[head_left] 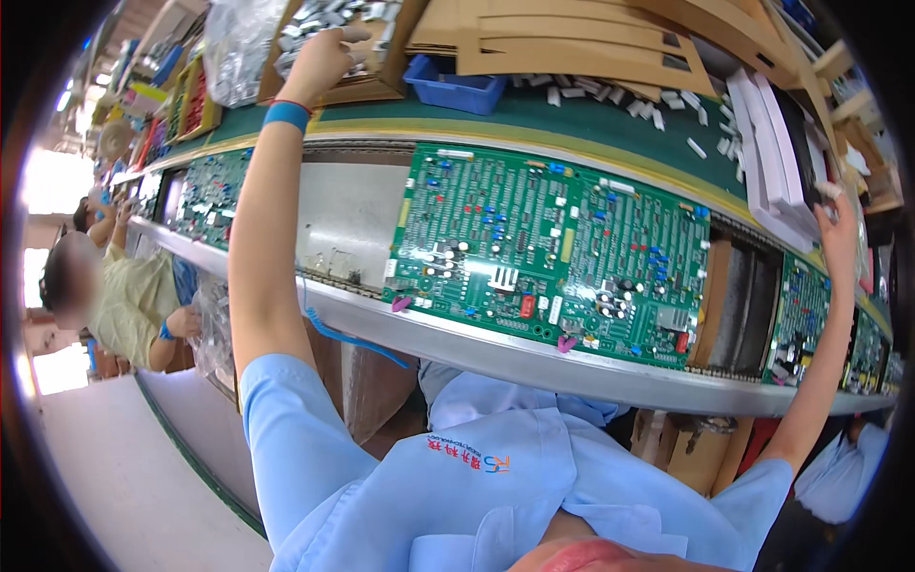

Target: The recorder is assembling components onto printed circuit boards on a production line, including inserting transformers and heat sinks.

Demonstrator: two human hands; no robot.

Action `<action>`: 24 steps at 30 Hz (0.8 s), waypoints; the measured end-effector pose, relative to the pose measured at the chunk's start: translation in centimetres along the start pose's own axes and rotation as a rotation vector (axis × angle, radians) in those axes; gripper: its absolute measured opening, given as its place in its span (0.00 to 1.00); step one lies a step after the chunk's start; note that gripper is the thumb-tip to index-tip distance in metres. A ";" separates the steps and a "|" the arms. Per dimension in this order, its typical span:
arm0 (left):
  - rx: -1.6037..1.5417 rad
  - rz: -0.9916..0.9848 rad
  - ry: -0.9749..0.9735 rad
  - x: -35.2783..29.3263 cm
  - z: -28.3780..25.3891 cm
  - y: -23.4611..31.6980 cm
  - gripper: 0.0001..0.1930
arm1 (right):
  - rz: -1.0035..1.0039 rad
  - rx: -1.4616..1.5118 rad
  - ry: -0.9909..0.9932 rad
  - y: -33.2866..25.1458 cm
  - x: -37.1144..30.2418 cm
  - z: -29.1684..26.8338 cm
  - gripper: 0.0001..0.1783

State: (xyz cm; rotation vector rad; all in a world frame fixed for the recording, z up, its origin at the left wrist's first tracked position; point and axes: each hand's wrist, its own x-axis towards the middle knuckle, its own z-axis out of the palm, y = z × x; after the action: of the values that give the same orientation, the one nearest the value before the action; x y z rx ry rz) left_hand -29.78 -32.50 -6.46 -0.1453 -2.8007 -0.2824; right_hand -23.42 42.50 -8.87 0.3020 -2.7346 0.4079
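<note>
My left hand [324,65] reaches over a cardboard box [386,88] of small grey and white parts [307,27] at the far left. Its visible fingers are stretched and apart, with nothing seen between them. At the far right, my right hand [838,229] is beside long white strips or boxes [762,157]. Its fingers and thumb are apart, and I see nothing held. Between my arms, a large green circuit board [548,253] full of components lies on a metal-edged conveyor line [457,341]. Two purple pieces, one a purple clip-like part [567,344], sit at its near edge.
A blue bin [456,88] stands behind the board, beside flat cardboard [572,43] and scattered white parts [658,116]. More boards [212,195] lie along the line. A blue coiled cord [357,340] hangs near my left arm. Another person [133,305] works at the left.
</note>
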 end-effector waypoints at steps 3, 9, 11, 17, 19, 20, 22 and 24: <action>0.058 0.061 -0.136 2.5 2.1 1.1 0.20 | 0.092 0.028 0.227 -2.6 -0.8 -1.7 0.18; 0.026 0.002 -0.214 4.0 1.8 -2.5 0.18 | 0.105 0.630 -0.010 -16.5 -3.7 -2.1 0.18; -0.028 -0.041 -0.244 3.3 2.1 -1.8 0.19 | -0.016 0.785 -0.158 -21.0 -4.8 0.8 0.17; -0.155 -0.046 -0.219 3.9 2.8 -3.2 0.23 | -0.313 0.572 -0.353 -29.4 -7.8 3.1 0.14; -0.005 -0.077 -0.203 3.9 2.8 -3.7 0.22 | -0.369 0.471 -0.336 -30.6 -8.8 3.8 0.14; -0.107 -0.071 -0.135 3.7 2.9 -3.9 0.22 | -0.424 0.374 -0.312 -31.0 -9.1 4.0 0.13; -0.110 -0.038 -0.125 3.6 2.0 -4.3 0.23 | -0.430 0.322 -0.332 -31.9 -9.3 4.2 0.15; -0.175 0.004 0.032 2.6 1.1 -0.9 0.18 | -0.417 0.257 -0.349 -31.9 -9.6 4.5 0.18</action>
State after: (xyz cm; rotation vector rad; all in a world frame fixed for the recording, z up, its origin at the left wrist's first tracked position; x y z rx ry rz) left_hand -32.70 -32.96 -6.76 -0.1851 -2.7413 -0.5247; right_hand -7.86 12.67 -8.84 1.0788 -2.8352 0.6355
